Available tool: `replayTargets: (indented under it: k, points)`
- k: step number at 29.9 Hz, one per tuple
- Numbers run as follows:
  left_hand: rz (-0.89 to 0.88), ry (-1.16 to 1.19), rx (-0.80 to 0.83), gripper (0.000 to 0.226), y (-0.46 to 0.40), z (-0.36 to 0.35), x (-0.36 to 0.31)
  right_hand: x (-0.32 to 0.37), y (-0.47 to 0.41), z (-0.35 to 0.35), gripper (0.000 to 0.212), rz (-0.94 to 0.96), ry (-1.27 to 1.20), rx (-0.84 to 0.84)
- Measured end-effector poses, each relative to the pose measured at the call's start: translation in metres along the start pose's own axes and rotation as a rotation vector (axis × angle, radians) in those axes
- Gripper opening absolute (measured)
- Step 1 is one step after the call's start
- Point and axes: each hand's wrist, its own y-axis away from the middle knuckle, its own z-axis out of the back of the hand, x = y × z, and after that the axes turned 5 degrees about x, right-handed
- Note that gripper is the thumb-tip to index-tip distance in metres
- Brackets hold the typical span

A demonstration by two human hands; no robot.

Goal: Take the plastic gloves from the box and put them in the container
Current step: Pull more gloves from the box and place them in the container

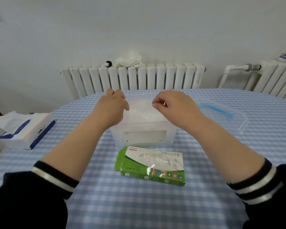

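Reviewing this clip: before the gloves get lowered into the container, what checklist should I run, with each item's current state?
1. Container open, lid set aside to its right: ok.
2. Plastic gloves above the opening: ok.
3. Left hand grips the gloves: cannot tell, fingers hidden behind the hand.
4. Right hand pinches the gloves: ok.
5. Glove box clear of the container: ok.
6. Box emptied: cannot tell.
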Motion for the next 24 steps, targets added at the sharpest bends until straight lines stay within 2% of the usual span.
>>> replayTargets:
  k: [2,4,6,8,11,13,16,18,21,24]
  points:
    - [-0.040,0.188,-0.315,0.049,0.016,-0.010,-0.010,0.010,0.024,-0.004,0.012,0.061,-0.209,0.019]
    - [-0.099,0.360,-0.619,0.043,0.033,-0.020,-0.022,0.016,0.042,-0.010,0.010,0.086,-0.318,0.181]
    - [-0.174,0.435,-0.717,0.031,0.051,-0.031,-0.034,0.012,0.051,-0.021,0.011,0.071,-0.243,0.370]
    - [-0.336,0.390,-0.721,0.023,0.069,-0.044,-0.048,0.006,0.053,-0.033,0.012,0.060,-0.067,0.484]
    - [-0.479,0.359,-0.622,0.018,0.086,-0.062,-0.063,-0.003,0.055,-0.051,0.012,0.061,0.057,0.533]
    - [-0.403,0.403,-0.478,0.024,0.093,-0.070,-0.068,-0.004,0.056,-0.060,0.020,0.061,0.050,0.534]
    - [-0.193,0.454,-0.161,0.063,0.096,-0.082,-0.064,-0.008,0.055,-0.073,0.028,0.057,0.059,0.469]
    - [-0.145,0.464,-0.034,0.080,0.095,-0.089,-0.060,-0.010,0.054,-0.079,0.024,0.070,0.061,0.429]
    - [-0.147,0.541,0.017,0.084,0.092,-0.092,-0.058,-0.014,0.053,-0.083,0.023,0.119,0.074,0.369]
    - [-0.146,0.578,0.035,0.073,0.091,-0.093,-0.058,-0.013,0.053,-0.086,0.017,0.279,0.202,0.254]
